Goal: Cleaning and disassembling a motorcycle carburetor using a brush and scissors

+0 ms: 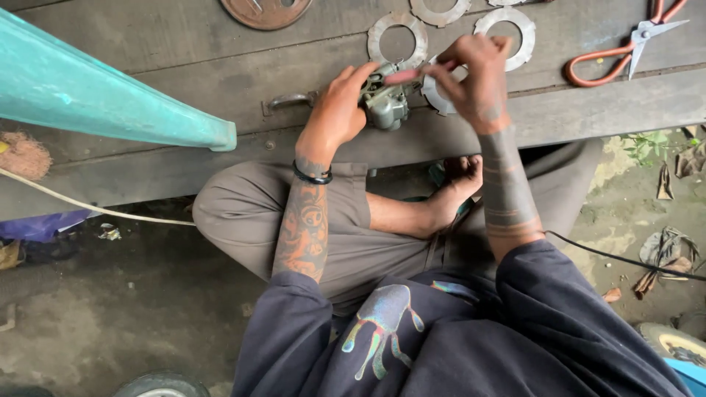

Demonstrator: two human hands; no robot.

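My left hand (340,106) grips a small grey metal engine part, a carburetor (385,104), resting on the edge of a worn wooden bench (184,44). My right hand (476,77) hovers just right of it, fingers pinched on a thin pink-handled tool (409,74) whose tip points into the top of the carburetor. I sit cross-legged below the bench, grey trousers and a bare foot visible under my arms.
Several flat metal ring plates (397,37) lie on the bench behind the hands. Orange-handled shears (625,51) lie at the far right. A teal painted beam (95,92) crosses the left. A rusty disc (265,11) sits at the top edge. Dirt ground with dead leaves lies right.
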